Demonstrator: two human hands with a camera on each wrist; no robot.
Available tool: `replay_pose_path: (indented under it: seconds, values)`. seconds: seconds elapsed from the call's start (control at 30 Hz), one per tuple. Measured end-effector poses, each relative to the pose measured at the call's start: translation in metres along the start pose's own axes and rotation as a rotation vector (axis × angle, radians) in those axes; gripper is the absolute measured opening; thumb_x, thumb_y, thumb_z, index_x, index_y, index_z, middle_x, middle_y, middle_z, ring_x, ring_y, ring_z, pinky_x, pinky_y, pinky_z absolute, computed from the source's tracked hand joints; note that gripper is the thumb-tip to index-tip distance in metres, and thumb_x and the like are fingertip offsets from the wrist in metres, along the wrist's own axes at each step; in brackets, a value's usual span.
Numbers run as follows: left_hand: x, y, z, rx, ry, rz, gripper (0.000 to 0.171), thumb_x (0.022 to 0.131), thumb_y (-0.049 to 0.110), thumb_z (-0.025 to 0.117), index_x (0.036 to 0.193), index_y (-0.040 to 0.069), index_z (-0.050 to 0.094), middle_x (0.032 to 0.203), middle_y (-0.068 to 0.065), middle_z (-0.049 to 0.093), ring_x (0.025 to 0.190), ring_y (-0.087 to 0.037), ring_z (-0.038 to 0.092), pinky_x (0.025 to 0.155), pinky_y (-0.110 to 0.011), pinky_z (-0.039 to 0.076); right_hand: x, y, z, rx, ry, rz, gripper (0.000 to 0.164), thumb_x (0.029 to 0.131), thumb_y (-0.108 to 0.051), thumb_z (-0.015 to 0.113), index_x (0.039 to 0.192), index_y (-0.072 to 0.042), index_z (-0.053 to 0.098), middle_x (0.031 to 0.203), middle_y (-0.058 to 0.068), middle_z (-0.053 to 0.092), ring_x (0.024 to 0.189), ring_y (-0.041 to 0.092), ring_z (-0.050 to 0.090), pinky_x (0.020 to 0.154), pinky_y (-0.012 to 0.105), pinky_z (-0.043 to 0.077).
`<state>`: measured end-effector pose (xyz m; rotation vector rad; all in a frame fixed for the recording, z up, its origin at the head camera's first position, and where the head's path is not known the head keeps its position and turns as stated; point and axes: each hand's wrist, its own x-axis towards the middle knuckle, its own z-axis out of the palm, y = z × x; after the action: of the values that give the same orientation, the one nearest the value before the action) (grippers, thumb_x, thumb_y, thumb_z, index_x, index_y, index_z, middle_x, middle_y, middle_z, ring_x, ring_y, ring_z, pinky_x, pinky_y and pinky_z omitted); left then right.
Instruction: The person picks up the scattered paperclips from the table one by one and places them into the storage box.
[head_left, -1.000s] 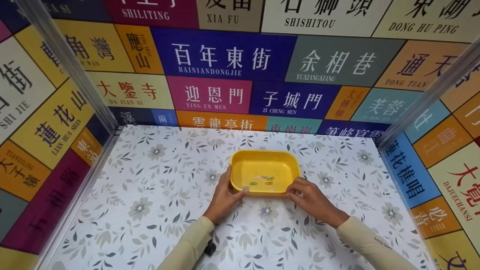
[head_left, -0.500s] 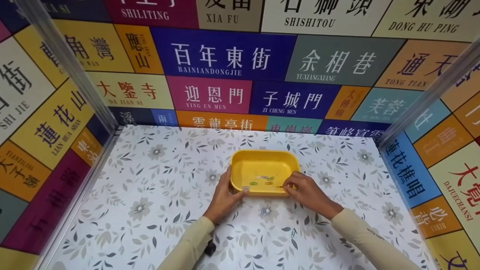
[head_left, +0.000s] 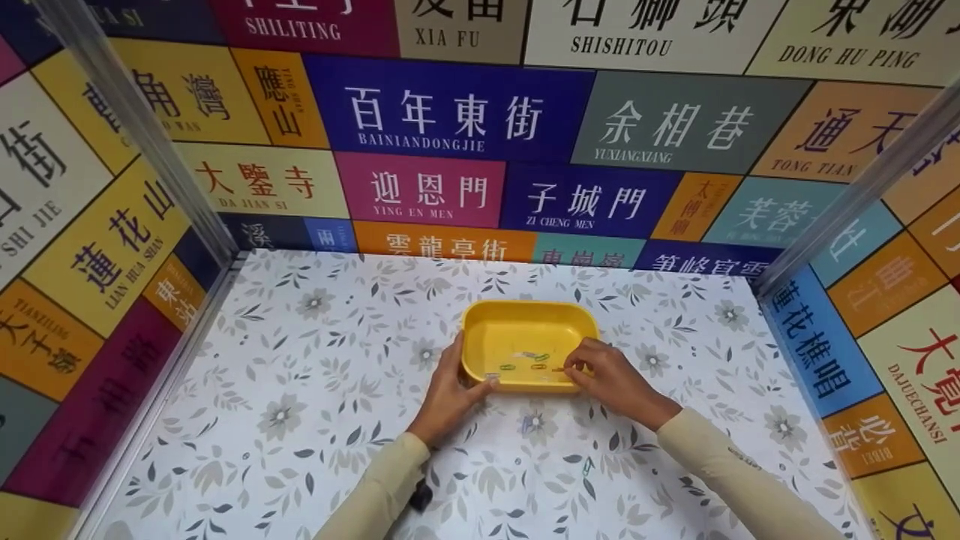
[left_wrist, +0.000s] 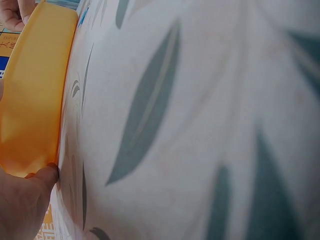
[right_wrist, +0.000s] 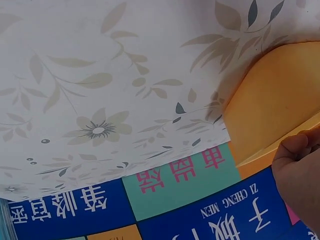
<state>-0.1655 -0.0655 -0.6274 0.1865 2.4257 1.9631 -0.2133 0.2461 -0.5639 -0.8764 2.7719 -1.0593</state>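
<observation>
A yellow plastic tray (head_left: 487,306) with rounded corners sits on the table. At its near left corner my left hand (head_left: 448,394) grips the wall, thumb at the front; the left wrist view shows this thumb (left_wrist: 47,175) against the tray's outer side. Inside lie several small paper clips, among them a green one (head_left: 508,367), an orange-red one (head_left: 538,367) and a pale one (head_left: 491,375). My right hand (head_left: 615,379) is over the tray's near right corner and pinches a small reddish paper clip (head_left: 558,369), mostly hidden by the fingers.
A green paper clip (head_left: 588,469) lies on the floral tabletop (head_left: 360,450) in front of the tray. A bluish clip-like shape (head_left: 532,422) lies nearer to it. Walls printed with signs (head_left: 442,112) enclose the back and both sides.
My right hand has moved from the tray's near right rim inward and slightly left over the tray, carrying the reddish paper clip. The left hand and tray have stayed in place.
</observation>
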Motion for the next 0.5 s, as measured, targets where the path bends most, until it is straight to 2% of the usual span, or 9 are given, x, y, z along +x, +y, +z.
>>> replay_pose_path:
  seconds: [0.17,0.5]
  values:
    - [0.001,0.0,0.0,0.007,-0.003,-0.024,0.112,0.097,0.027,0.087,0.178,0.012,0.011,0.179,-0.018,0.026,0.164,-0.031,0.032,0.134,-0.043,0.025,0.004,0.002,0.001,-0.014,-0.027,0.04,0.004,0.103,-0.008,0.077,0.103,-0.007,0.081,0.097,-0.003,0.065,0.088,0.015,0.059,0.078,0.029,0.053]
    - [0.0,0.003,0.0,0.02,-0.004,-0.034,0.112,0.097,0.029,0.086,0.178,0.014,0.011,0.18,-0.016,0.024,0.165,-0.029,0.029,0.135,-0.043,0.023,0.018,0.004,0.001,-0.042,-0.043,0.065,0.006,0.102,-0.01,0.078,0.1,-0.004,0.08,0.094,-0.002,0.063,0.087,0.018,0.059,0.08,0.032,0.053]
